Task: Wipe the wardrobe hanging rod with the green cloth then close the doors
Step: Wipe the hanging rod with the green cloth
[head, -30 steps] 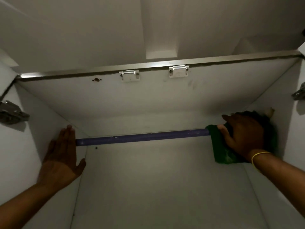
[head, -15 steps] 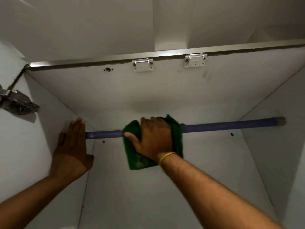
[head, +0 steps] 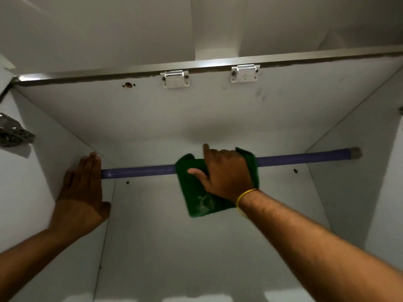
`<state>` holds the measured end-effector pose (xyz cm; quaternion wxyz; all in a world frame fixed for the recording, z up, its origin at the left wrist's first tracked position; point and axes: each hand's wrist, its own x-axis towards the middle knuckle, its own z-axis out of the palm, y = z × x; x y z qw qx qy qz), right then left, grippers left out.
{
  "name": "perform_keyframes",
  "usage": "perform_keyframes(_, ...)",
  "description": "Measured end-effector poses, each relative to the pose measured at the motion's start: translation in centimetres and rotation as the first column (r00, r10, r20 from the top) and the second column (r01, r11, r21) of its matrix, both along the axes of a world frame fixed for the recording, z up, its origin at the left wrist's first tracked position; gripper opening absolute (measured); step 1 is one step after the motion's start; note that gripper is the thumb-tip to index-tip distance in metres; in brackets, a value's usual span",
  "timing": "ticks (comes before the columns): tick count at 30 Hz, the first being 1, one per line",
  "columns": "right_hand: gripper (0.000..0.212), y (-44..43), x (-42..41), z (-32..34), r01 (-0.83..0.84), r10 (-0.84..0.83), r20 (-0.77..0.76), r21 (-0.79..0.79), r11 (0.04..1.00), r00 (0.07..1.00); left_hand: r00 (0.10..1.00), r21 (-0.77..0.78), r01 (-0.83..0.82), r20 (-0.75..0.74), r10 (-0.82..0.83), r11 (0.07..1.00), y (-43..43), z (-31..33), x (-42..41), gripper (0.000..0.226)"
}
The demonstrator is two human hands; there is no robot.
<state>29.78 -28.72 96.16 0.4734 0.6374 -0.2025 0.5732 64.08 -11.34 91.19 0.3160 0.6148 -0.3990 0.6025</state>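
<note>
From the head camera I count one purple hanging rod [head: 139, 171] spanning the wardrobe, side wall to side wall. My right hand [head: 226, 171] has its fingers [head: 206, 149] curled over the one green cloth [head: 196, 192], clamping it around the rod near the middle. My left hand [head: 80, 199] lies flat, fingers spread straight, against the left wall [head: 32, 192] beside the rod's end. Two white catches [head: 174, 79] sit on the top panel, and one metal hinge [head: 13, 134] at left
</note>
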Motion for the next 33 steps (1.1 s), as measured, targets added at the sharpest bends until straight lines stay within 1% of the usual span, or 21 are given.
perform_keyframes(3, 0.099, -3.7, -6.2, 0.3, 0.062, -0.065, 0.033, 0.073, 0.995, 0.997, 1.0, -0.001, -0.028, -0.006, 0.028, 1.0, -0.3, 0.2, 0.7, 0.141)
perform_keyframes(6, 0.111, -7.6, -12.9, 0.3, 0.079, -0.093, 0.123, 0.114, 0.99, 0.988, 0.998, 0.033, -0.051, -0.031, 0.052, 0.998, -0.3, 0.4, 0.8, 0.152)
perform_keyframes(9, 0.116, -10.8, -18.4, 0.1, 0.062, -0.097, 0.198, 0.177, 0.982, 0.975, 0.998, 0.016, -0.061, 0.002, 0.061, 0.998, -0.5, 0.4, 1.0, 0.145)
perform_keyframes(11, 0.114, -12.0, -20.0, 0.1, 0.049, -0.094, 0.237, 0.188, 0.981, 0.967, 0.997, -0.014, -0.066, 0.025, 0.067, 0.998, -0.9, 0.3, 1.0, 0.14)
perform_keyframes(12, 0.112, -12.2, -20.1, 0.1, 0.038, -0.083, 0.255, 0.178, 0.983, 0.963, 0.997, -0.025, -0.068, 0.023, 0.069, 0.997, -0.9, 0.4, 1.0, 0.141)
perform_keyframes(14, 0.11, -12.0, -19.4, 0.1, -0.003, -0.047, 0.282, 0.174, 0.985, 0.958, 0.997, -0.021, -0.079, 0.001, 0.079, 0.997, -1.0, 0.5, 0.9, 0.148)
perform_keyframes(17, 0.106, -11.0, -17.4, -0.1, -0.062, 0.01, 0.317, 0.153, 0.986, 0.948, 0.996, -0.056, -0.079, 0.03, 0.081, 0.995, -1.6, 0.4, 0.7, 0.141)
perform_keyframes(20, 0.104, -9.5, -13.5, -0.3, -0.078, 0.03, 0.296, 0.153, 0.985, 0.955, 0.996, -0.098, -0.076, 0.044, 0.081, 0.992, -1.6, 0.4, 1.1, 0.141)
perform_keyframes(21, 0.104, -8.7, -11.8, -0.2, -0.09, 0.041, 0.284, 0.161, 0.983, 0.958, 0.994, -0.121, -0.066, 0.076, 0.075, 0.99, -1.6, 0.3, 1.1, 0.134)
perform_keyframes(23, 0.1, -6.6, -8.1, -0.1, -0.12, 0.076, 0.259, 0.158, 0.98, 0.963, 0.989, -0.152, -0.037, 0.137, 0.058, 0.988, -1.5, -0.4, 0.5, 0.109)
perform_keyframes(25, 0.094, -3.9, -4.0, -0.4, -0.147, 0.11, 0.238, 0.143, 0.979, 0.965, 0.989, -0.179, -0.004, 0.144, 0.03, 0.984, -1.6, -0.9, -0.9, 0.097)
perform_keyframes(26, 0.091, -2.5, -1.9, -0.6, -0.177, 0.141, 0.234, 0.141, 0.974, 0.962, 0.991, -0.204, 0.039, 0.134, -0.011, 0.978, -1.8, -1.0, -2.0, 0.094)
perform_keyframes(28, 0.089, 0.5, 1.8, -0.7, -0.242, 0.205, 0.203, 0.177, 0.954, 0.957, 0.978, -0.241, 0.195, 0.123, -0.169, 0.951, -2.5, -0.9, -5.0, 0.088)
perform_keyframes(30, 0.085, 2.9, 4.9, -0.7, -0.276, 0.248, 0.143, 0.24, 0.931, 0.958, 0.941, -0.203, 0.324, 0.173, -0.292, 0.924, -3.4, -0.4, -8.9, 0.073)
perform_keyframes(31, 0.08, 3.9, 5.9, -0.6, -0.296, 0.273, 0.121, 0.265, 0.918, 0.955, 0.926, -0.163, 0.349, 0.208, -0.314, 0.923, -4.0, -0.2, -11.0, 0.064)
perform_keyframes(32, 0.072, 4.7, 6.4, -0.4, -0.324, 0.308, 0.101, 0.286, 0.902, 0.946, 0.919, -0.118, 0.358, 0.222, -0.326, 0.926, -4.5, 0.2, -12.9, 0.06)
perform_keyframes(33, 0.061, 5.5, 6.4, -0.2, -0.373, 0.364, 0.089, 0.304, 0.876, 0.927, 0.916, -0.077, 0.369, 0.195, -0.349, 0.926, -4.9, 0.5, -14.8, 0.058)
